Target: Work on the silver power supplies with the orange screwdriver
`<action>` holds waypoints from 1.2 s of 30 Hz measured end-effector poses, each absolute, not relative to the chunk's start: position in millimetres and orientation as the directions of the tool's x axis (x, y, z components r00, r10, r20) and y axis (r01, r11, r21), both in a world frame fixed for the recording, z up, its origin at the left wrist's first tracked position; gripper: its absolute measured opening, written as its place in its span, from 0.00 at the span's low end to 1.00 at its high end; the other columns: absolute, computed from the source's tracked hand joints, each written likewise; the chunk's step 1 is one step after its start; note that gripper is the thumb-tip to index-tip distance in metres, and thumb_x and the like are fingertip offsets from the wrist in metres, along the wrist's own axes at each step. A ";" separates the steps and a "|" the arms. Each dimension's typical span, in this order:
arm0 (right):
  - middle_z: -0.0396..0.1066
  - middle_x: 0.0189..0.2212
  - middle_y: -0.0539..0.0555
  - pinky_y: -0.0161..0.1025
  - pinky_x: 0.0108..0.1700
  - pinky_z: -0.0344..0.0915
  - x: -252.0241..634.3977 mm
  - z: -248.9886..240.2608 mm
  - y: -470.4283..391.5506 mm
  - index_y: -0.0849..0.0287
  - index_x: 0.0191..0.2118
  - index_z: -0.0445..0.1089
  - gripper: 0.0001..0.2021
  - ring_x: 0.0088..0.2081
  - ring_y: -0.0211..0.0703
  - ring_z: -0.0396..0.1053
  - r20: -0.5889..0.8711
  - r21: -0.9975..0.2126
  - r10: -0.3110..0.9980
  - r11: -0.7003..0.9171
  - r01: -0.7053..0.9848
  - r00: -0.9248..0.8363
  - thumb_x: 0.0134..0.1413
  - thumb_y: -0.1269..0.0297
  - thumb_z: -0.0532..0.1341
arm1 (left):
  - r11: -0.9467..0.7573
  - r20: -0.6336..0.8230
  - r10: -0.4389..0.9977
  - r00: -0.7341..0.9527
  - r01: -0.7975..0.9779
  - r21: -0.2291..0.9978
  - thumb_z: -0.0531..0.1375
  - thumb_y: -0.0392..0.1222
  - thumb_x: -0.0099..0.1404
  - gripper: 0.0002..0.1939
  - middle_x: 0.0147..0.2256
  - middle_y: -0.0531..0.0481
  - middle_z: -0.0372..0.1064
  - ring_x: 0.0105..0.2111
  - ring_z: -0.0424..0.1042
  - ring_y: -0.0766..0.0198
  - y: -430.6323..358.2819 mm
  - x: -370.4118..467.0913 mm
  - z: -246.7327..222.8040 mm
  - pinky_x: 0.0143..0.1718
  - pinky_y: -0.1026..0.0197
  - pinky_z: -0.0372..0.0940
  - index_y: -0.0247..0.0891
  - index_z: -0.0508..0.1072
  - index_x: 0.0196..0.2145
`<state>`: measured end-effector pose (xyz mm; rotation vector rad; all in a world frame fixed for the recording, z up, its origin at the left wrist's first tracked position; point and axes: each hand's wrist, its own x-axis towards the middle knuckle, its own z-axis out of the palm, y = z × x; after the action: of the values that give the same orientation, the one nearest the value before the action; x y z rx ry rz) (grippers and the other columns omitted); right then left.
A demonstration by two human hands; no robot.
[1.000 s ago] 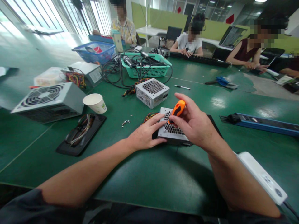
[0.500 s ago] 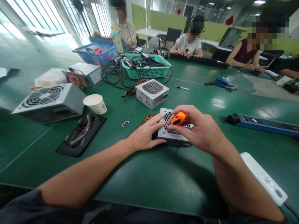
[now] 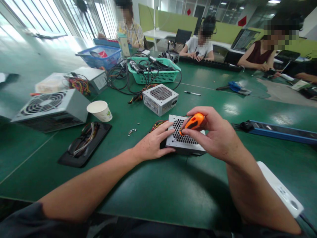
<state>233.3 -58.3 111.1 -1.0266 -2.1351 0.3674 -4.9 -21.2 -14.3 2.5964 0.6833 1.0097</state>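
In front of me on the green table lies a small grey power supply with a honeycomb vent on top. My left hand holds its left side, fingers over the top edge and thumb along the front. An orange and black screwdriver is gripped in my right hand, tilted, its shaft pointing down to the left part of the vented top. The tip is too small to make out. Coloured wires come out behind my left fingers. Several small screws lie loose to the left.
Behind stands a second power supply; a larger one is at left. A paper cup and glasses on a black case lie nearby. A power strip is by my right forearm. Cables fill a green basket. Other people sit opposite.
My right hand and the screwdriver handle have shifted slightly right and up, with the shaft leaning more. My left hand stays in place on the power supply.
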 end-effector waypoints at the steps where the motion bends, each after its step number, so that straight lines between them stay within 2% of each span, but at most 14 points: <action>1: 0.72 0.47 0.48 0.36 0.38 0.74 233.0 111.2 -58.3 0.47 0.56 0.66 0.20 0.36 0.38 0.77 0.486 -0.525 0.764 0.643 0.558 -0.424 0.61 0.58 0.69 | -0.852 0.560 0.518 0.646 0.329 0.407 0.67 0.52 0.67 0.40 0.71 0.31 0.53 0.73 0.53 0.41 -21.2 -4.9 -14.2 0.70 0.34 0.58 0.39 0.59 0.70; 11: 0.76 0.45 0.50 0.36 0.38 0.72 229.2 111.0 -60.3 0.51 0.58 0.66 0.20 0.35 0.40 0.77 0.449 -0.463 0.764 0.643 0.610 -0.464 0.63 0.58 0.67 | -0.847 0.554 0.524 0.647 0.326 0.420 0.67 0.52 0.67 0.38 0.72 0.32 0.50 0.73 0.51 0.42 -20.9 -4.8 -14.7 0.72 0.36 0.55 0.39 0.61 0.69; 16: 0.76 0.55 0.54 0.41 0.45 0.74 224.6 113.0 -63.3 0.49 0.66 0.63 0.24 0.43 0.46 0.79 0.408 -0.387 0.752 0.656 0.648 -0.517 0.67 0.59 0.62 | -0.843 0.531 0.527 0.663 0.329 0.426 0.66 0.53 0.68 0.41 0.73 0.34 0.49 0.74 0.49 0.43 -20.2 -5.4 -13.7 0.72 0.36 0.55 0.41 0.56 0.71; 22: 0.73 0.61 0.55 0.42 0.46 0.75 223.3 112.7 -64.5 0.45 0.71 0.56 0.30 0.44 0.46 0.80 0.382 -0.385 0.762 0.645 0.660 -0.522 0.67 0.60 0.62 | -0.846 0.538 0.523 0.661 0.323 0.425 0.66 0.53 0.68 0.41 0.73 0.36 0.50 0.73 0.52 0.43 -20.2 -5.5 -14.2 0.71 0.35 0.56 0.44 0.56 0.72; 27: 0.73 0.61 0.56 0.41 0.45 0.75 223.3 113.1 -63.5 0.46 0.72 0.56 0.30 0.43 0.46 0.79 0.383 -0.374 0.760 0.647 0.665 -0.525 0.67 0.61 0.62 | -0.843 0.530 0.526 0.665 0.327 0.427 0.66 0.53 0.68 0.40 0.74 0.36 0.48 0.74 0.50 0.43 -20.1 -5.5 -13.8 0.71 0.35 0.56 0.43 0.56 0.71; 31: 0.76 0.56 0.55 0.41 0.43 0.75 222.6 113.6 -63.2 0.47 0.71 0.56 0.30 0.41 0.46 0.80 0.382 -0.371 0.762 0.644 0.669 -0.522 0.68 0.61 0.61 | -0.841 0.523 0.527 0.670 0.322 0.435 0.66 0.53 0.68 0.38 0.73 0.35 0.48 0.74 0.49 0.44 -20.6 -5.7 -11.3 0.72 0.36 0.55 0.41 0.59 0.70; 36: 0.76 0.58 0.54 0.41 0.44 0.75 223.1 112.3 -63.6 0.46 0.70 0.58 0.28 0.43 0.45 0.80 0.390 -0.382 0.757 0.651 0.656 -0.524 0.68 0.61 0.61 | -0.832 0.509 0.537 0.672 0.322 0.452 0.66 0.53 0.68 0.35 0.73 0.37 0.49 0.74 0.49 0.44 -20.9 -5.7 -9.8 0.72 0.35 0.54 0.42 0.62 0.68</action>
<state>223.1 -63.6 112.3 -1.0982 -2.3405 0.2535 -5.7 -20.9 -9.8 2.5638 0.6804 0.9312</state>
